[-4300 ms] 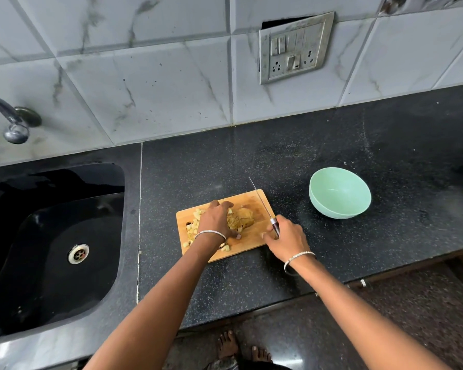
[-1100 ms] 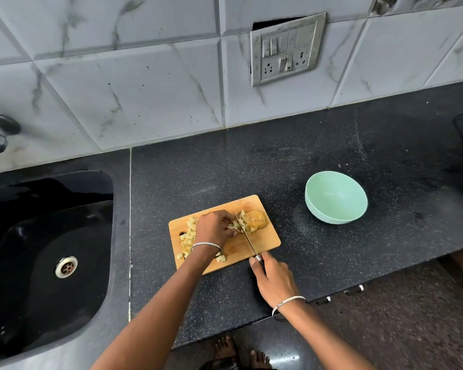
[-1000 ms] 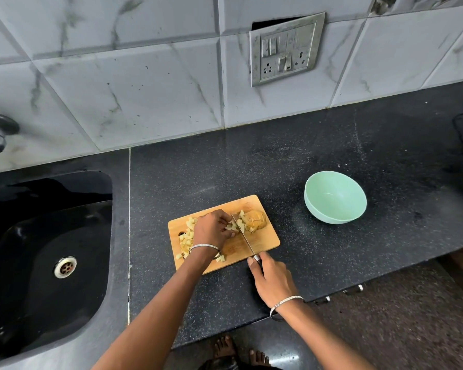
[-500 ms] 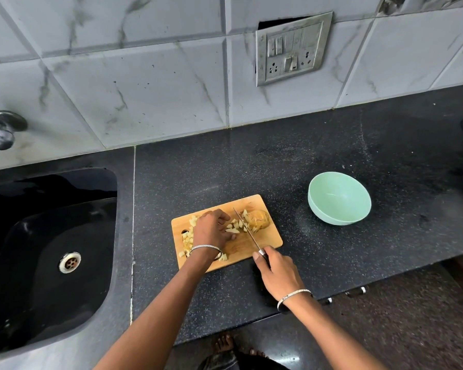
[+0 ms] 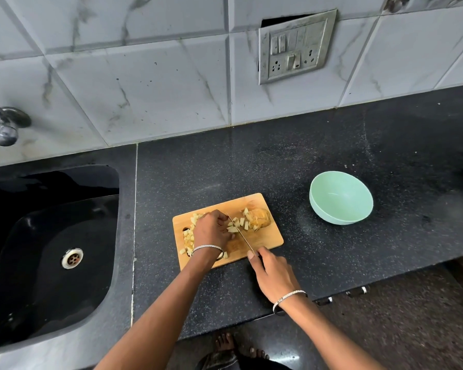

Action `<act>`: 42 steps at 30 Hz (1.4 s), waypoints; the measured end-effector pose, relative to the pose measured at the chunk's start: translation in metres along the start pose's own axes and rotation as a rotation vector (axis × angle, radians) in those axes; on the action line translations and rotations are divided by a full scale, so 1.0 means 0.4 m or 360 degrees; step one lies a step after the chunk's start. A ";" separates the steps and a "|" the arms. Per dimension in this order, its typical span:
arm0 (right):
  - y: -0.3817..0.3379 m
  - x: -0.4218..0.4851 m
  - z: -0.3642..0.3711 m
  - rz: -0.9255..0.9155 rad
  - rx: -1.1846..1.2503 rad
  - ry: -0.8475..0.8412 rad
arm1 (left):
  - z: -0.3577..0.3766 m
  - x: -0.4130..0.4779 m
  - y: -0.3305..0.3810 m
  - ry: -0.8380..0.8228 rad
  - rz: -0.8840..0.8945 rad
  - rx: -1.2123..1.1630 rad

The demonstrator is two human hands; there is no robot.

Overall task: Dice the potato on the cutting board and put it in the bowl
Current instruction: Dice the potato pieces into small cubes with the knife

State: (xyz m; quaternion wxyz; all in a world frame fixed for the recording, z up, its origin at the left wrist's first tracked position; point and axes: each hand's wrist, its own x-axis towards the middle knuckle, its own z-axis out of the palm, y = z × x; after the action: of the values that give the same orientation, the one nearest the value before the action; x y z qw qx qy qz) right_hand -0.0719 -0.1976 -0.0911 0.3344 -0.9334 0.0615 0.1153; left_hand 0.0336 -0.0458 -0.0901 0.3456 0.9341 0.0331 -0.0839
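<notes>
On the wooden cutting board, the left hand curls its grip down over diced pieces just beside the knife blade. The right hand has its grip closed round the knife's handle at the board's near edge, forefinger laid along the top. An uncut chunk of potato lies at the board's right end. The green bowl stands apart to the right on the black surface; a sink lies left.

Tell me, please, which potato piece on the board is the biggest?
The brownish chunk at the board's right end, nearest the bowl; the others are small pale cubes by the left hand.
</notes>
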 end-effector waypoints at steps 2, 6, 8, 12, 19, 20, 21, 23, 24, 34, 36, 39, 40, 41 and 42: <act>0.002 0.004 0.005 0.0019 -0.0024 -0.0016 | 0.001 -0.002 0.002 -0.0031 -0.0050 -0.0001; 0.000 0.007 0.009 0.0032 -0.0037 -0.0029 | 0.003 -0.001 0.003 -0.0034 -0.0053 0.0038; -0.002 0.009 0.009 0.0031 -0.0046 -0.0041 | 0.000 -0.001 0.004 -0.0063 -0.0066 0.0019; -0.005 0.005 0.011 0.0032 -0.0033 -0.0040 | -0.002 -0.003 0.002 -0.0066 -0.0071 0.0013; -0.003 0.005 0.017 0.0042 -0.0017 -0.0041 | 0.001 0.001 0.002 -0.0056 -0.0106 -0.0026; -0.004 0.005 0.017 0.0040 -0.0016 -0.0041 | 0.001 0.002 0.003 -0.0055 -0.0113 -0.0039; -0.005 0.005 0.016 0.0039 -0.0014 -0.0042 | 0.002 0.003 0.004 -0.0053 -0.0119 -0.0051; -0.007 0.004 0.014 0.0043 -0.0007 -0.0042 | 0.004 0.005 0.005 -0.0044 -0.0133 -0.0064; -0.007 0.003 0.014 0.0039 -0.0007 -0.0038 | 0.005 0.006 0.005 -0.0036 -0.0140 -0.0067; -0.009 -0.006 0.017 0.0000 -0.0070 0.0014 | 0.020 0.003 0.004 0.0020 -0.0165 -0.0103; -0.009 -0.009 0.016 -0.0001 -0.0085 -0.0026 | 0.022 0.001 0.006 0.0039 -0.0170 -0.0098; -0.010 -0.009 0.013 0.0026 -0.0109 -0.0032 | 0.025 0.001 0.006 0.0061 -0.0187 -0.0076; -0.010 -0.008 0.012 0.0035 -0.0117 -0.0032 | 0.025 0.001 0.005 0.0066 -0.0189 -0.0076; -0.010 -0.008 0.011 0.0043 -0.0128 -0.0032 | 0.024 0.000 0.006 0.0063 -0.0187 -0.0079; -0.010 -0.008 0.010 0.0048 -0.0139 -0.0031 | 0.023 0.000 0.007 0.0058 -0.0178 -0.0083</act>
State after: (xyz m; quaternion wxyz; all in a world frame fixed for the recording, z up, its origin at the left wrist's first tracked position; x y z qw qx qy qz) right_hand -0.0748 -0.1920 -0.0908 0.2921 -0.9449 0.0672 0.1319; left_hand 0.0326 -0.0538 -0.0951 0.3638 0.9228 0.0938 -0.0852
